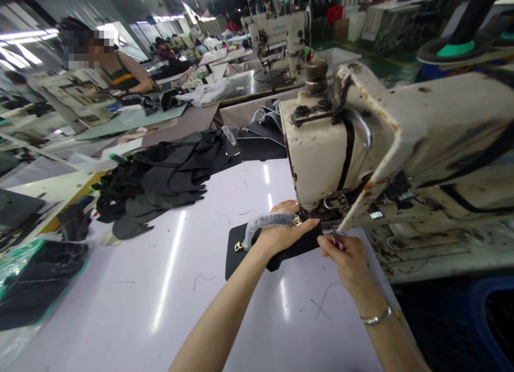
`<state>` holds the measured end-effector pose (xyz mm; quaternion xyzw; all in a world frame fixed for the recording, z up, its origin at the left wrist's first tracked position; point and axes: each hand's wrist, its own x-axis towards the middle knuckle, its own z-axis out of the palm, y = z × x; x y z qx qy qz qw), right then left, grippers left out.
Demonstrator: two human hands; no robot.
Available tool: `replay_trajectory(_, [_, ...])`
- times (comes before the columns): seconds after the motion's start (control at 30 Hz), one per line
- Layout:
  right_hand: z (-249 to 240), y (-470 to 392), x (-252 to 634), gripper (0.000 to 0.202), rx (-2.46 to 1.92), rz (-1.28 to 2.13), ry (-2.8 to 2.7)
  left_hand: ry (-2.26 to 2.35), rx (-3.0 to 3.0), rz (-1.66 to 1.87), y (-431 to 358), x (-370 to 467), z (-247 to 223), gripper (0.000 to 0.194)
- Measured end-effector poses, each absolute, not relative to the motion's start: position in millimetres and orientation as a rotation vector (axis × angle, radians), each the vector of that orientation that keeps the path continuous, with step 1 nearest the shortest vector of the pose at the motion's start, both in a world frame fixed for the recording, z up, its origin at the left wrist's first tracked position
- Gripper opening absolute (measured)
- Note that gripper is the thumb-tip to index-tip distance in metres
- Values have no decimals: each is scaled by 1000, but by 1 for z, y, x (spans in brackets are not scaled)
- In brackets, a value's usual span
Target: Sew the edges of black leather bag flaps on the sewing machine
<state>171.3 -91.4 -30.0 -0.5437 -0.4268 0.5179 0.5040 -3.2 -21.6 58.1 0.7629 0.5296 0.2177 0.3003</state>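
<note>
A black bag panel [234, 260] lies flat at the sewing head, with gold-coloured rings and a handle [271, 220] wrapped in clear plastic. My left hand [281, 237] rests flat on it beneath the handle, thumb stretched toward the machine and fingers partly hidden behind the handle. Beside the panel's right edge, my right hand [347, 257] is closed in a pinch. A small pinkish-purple bit shows between its fingers, too little to name. The sewing machine [321, 152] stands over the panel's far right corner; its needle area is mostly hidden.
A heap of black cut pieces [172, 168] lies at the back left of the white table [132, 308]. Behind it are more black panels with handles [261, 139]. A plastic-wrapped black stack [40, 281] sits at left. Loose threads dot the tabletop. A co-worker [124, 72] sits beyond.
</note>
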Motion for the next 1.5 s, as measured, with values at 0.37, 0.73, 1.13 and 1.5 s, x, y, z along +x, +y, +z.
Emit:
replay_trajectory(0.37, [-24, -88, 166, 47, -1323, 1239, -965, 1187, 1669, 478, -3, -12, 53, 41])
replay_trajectory(0.73, [-7, -80, 154, 49, -1348, 1264, -818, 1014, 1479, 453, 13, -12, 46, 37])
replay_trajectory(1.13, [3, -74, 137, 50, -1379, 1241, -582, 1104, 1141, 122, 29, -22, 42, 50])
replay_trajectory(1.5, [12, -78, 122, 46, -1326, 1215, -416, 1076, 959, 111, 38, -28, 28, 57])
